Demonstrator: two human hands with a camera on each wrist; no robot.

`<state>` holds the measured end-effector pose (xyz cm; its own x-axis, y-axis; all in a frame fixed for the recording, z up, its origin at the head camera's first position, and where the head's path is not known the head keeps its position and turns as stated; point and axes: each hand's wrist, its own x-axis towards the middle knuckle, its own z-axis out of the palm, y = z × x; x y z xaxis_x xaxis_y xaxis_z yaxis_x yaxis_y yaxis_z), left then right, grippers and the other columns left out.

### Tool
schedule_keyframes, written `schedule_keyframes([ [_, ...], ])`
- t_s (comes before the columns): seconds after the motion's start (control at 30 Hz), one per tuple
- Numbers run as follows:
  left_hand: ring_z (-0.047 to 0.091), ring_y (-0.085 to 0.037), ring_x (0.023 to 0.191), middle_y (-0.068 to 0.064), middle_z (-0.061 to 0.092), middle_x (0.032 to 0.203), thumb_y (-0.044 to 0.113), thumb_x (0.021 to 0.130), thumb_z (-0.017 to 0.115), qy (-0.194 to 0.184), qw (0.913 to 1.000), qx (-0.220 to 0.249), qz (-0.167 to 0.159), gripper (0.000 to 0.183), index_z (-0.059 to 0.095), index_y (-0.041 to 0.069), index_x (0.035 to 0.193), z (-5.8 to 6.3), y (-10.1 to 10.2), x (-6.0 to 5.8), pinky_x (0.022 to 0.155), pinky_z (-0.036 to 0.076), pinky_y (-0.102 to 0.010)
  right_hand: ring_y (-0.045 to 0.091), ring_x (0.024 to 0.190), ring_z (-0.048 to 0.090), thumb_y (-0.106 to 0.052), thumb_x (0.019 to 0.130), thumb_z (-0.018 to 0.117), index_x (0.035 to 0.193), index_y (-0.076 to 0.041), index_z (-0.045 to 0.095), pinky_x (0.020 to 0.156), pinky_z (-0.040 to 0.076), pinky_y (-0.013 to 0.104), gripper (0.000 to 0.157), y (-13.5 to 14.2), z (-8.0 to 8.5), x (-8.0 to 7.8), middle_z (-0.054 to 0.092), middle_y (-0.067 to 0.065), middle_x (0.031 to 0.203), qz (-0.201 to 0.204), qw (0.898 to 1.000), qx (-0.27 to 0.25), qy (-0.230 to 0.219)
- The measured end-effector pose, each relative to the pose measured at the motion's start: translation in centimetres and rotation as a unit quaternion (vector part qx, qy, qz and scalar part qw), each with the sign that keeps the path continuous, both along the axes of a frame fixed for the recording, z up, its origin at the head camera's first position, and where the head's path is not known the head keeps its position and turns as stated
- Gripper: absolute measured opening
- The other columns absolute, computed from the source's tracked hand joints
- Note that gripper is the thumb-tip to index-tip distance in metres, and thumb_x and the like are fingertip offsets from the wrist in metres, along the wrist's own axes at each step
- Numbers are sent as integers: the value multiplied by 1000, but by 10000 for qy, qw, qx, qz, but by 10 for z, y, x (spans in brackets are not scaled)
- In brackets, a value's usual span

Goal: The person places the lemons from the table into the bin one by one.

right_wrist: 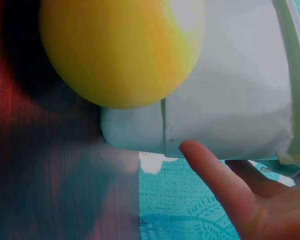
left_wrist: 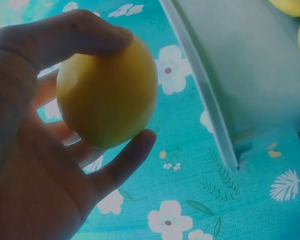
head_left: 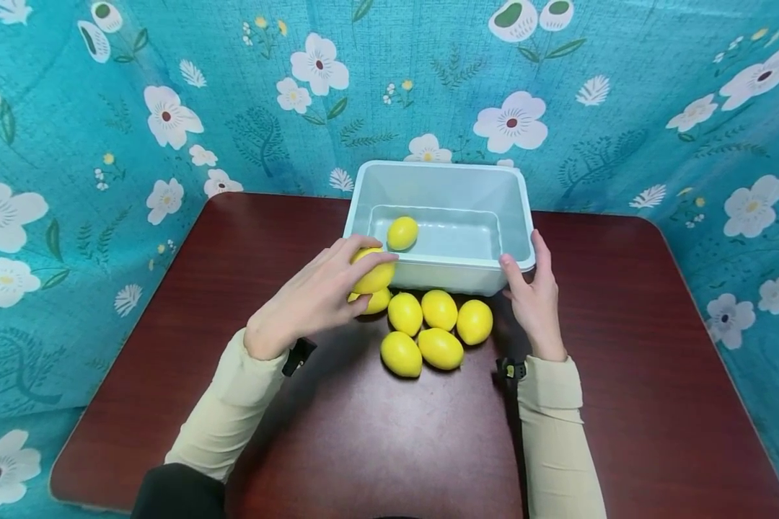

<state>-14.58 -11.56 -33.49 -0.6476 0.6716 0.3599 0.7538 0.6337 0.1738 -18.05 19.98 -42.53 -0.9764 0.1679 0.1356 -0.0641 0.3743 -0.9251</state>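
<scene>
Lemons (head_left: 439, 310) are being handled before a flowered blue cloth (head_left: 389, 43), which is hanging at the far side and wrapping round to left and right. Within it, a dark reddish surface (head_left: 623, 324) is carrying the work. Towards its far edge, a pale blue bin (head_left: 441, 189) is standing upright with a long side facing near, a placement that is probably leaving both ends within reach. Pale sleeves (head_left: 561, 432) are covering both forearms.

The right hand (head_left: 537, 306) is resting spread about the bin's near right corner, thumb at the near side and fingers along the right end; it is presumably steadying the bin. The left hand (head_left: 311, 292) is gripping a held lemon (left_wrist: 110, 95) between thumb and curved fingers, likely because something so round is offering no edge to pinch. That fruit is hanging outside the bin, by the near left corner, above the leftmost lemon (head_left: 379, 300).

Six lemons are lying on the surface: four are lining the bin's near side, and two nearer lemons (head_left: 441, 349) are sitting close against them, perhaps for short reaches. A lone lemon (head_left: 402, 233) is lying inside the bin, towards its left end. Dark wrist devices (head_left: 298, 356) are sitting on both wrists.
</scene>
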Motion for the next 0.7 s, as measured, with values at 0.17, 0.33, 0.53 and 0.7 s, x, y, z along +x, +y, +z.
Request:
schedule_keyframes([
  [0.17, 43, -21, 105, -7, 42, 126, 13, 75, 63, 87, 9994, 331, 68, 58, 43, 16, 129, 6, -2, -6, 87, 39, -34, 21, 112, 49, -45, 85, 51, 139, -43, 15, 61, 52, 26, 64, 3, -5, -2, 27, -3, 145, -23, 10000, 71, 62],
  [0.33, 41, -19, 109, -4, 42, 127, 14, 75, 63, 39, 9986, 413, 328, 61, 40, 16, 131, 9, -5, -11, 89, 39, -34, 22, 112, 49, -45, 86, 51, 140, -41, 15, 63, 53, 31, 65, 2, -4, -3, 26, -4, 145, 26, 10000, 60, 56],
  [0.53, 41, -20, 106, -2, 43, 126, 15, 76, 61, 92, 9976, 396, 564, 57, 41, 18, 130, 6, -2, -19, 82, 39, -36, 26, 114, 48, -39, 87, 52, 143, -29, 15, 61, 53, 32, 67, -3, 9, 3, 26, 1, 145, 85, 9999, -71, 46],
  [0.7, 42, -20, 101, -1, 44, 126, 15, 76, 61, 167, 9967, 461, 654, 55, 42, 17, 128, -1, 3, -26, 77, 38, -34, 28, 114, 47, -34, 89, 51, 144, -21, 16, 60, 53, 28, 67, -9, 22, 12, 26, 7, 145, 76, 9999, -67, 18],
])
